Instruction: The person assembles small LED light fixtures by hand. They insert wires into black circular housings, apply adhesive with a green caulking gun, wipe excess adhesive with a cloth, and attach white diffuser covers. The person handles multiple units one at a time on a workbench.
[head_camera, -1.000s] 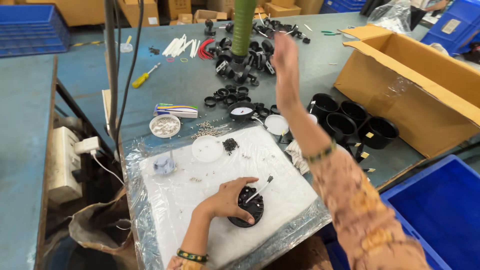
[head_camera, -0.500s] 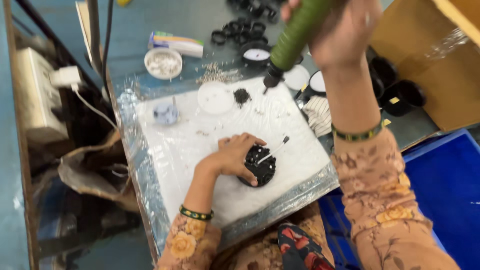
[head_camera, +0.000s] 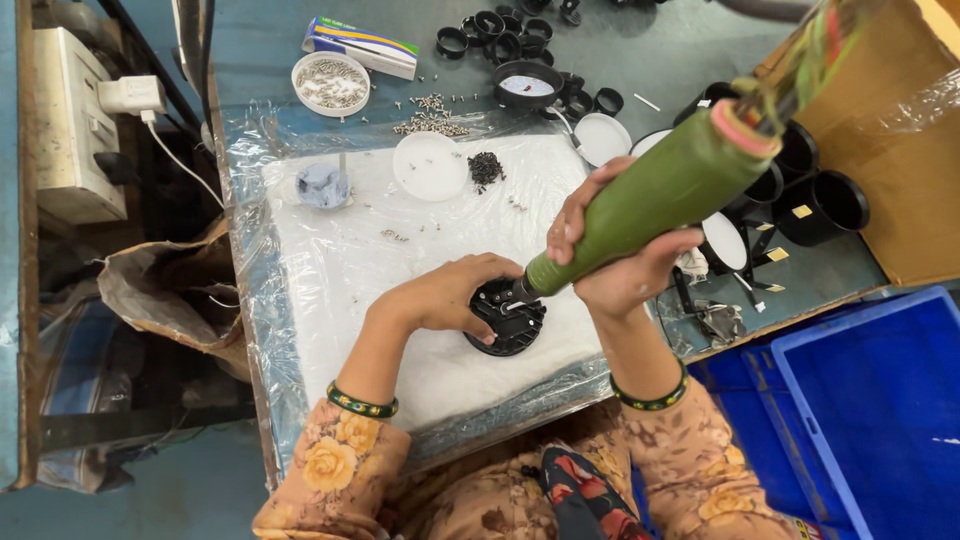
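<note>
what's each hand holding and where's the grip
The right hand grips the green power screwdriver around the lower part of its barrel, tip down on the black round part. The left hand holds that part by its upper-left edge, on the white pad.

assembly workshop: screw dish (head_camera: 331, 83) and black plastic rings (head_camera: 497, 24) past my fingers, cardboard box (head_camera: 890, 140) at right.

Matt green plastic on the electric screwdriver (head_camera: 660, 200), held in the right grip (head_camera: 620, 262). Black moulded plastic, faintly glossy, on the round part (head_camera: 510, 318) under the left grip (head_camera: 450, 295). White fibrous padding (head_camera: 350, 280) beneath crinkled glossy clear film. At 11 o'clock, small shiny metal screws in a white plastic dish (head_camera: 331, 84). Smooth blue-grey painted bench (head_camera: 660, 60).
</note>
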